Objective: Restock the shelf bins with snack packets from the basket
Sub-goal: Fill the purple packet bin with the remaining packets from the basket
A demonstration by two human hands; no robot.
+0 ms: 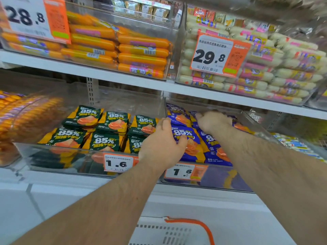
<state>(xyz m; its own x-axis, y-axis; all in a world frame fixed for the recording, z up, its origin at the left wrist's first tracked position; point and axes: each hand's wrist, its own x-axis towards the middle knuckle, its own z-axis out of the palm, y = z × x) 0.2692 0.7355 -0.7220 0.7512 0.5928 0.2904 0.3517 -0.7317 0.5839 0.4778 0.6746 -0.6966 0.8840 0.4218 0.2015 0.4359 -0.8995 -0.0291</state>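
A blue snack packet (185,138) is gripped by the left hand (162,144) inside the clear right bin (247,181), which is filled with blue packets. Deeper in, the right hand (214,121) is curled over packets; its hold cannot be told. Green packets (104,140) fill the bin (58,167) left of the hands. The white basket (159,232) sits below the forearms.

Upper shelf: orange sausage packs (143,55) at left, pale sausage packs (276,75) at right (wrappers pink and purple). Price tags read 28.8 (26,16) and 29.8 (210,57).
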